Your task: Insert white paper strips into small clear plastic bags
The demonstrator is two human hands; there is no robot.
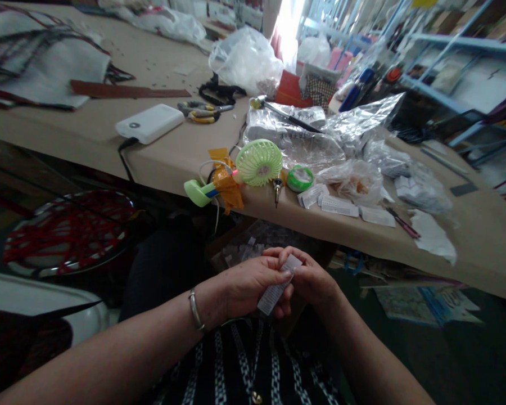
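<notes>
Between my two hands, above my lap, is a small white printed label (271, 297). My left hand (253, 281) grips it with the thumb on top and the fingers beneath. Closed on its upper end, my right hand (314, 278) pinches the label near the top corner. Just beyond, on the table edge, lie several more printed labels (338, 206). A green round container (300, 178) stands beside them, and a small pointed metal tool (277, 192) sits to its left. Below the table edge, a box with many pale pieces (247, 250) is partly hidden by my hands.
A green handheld fan (259, 162) is taped to the table edge. Behind it are a white power bank (149, 124), pliers (202, 111) and silver plastic packages (295, 135). Small scissors or snips (403, 224) lie at the right. A stool with red strapping (69, 230) stands at the left.
</notes>
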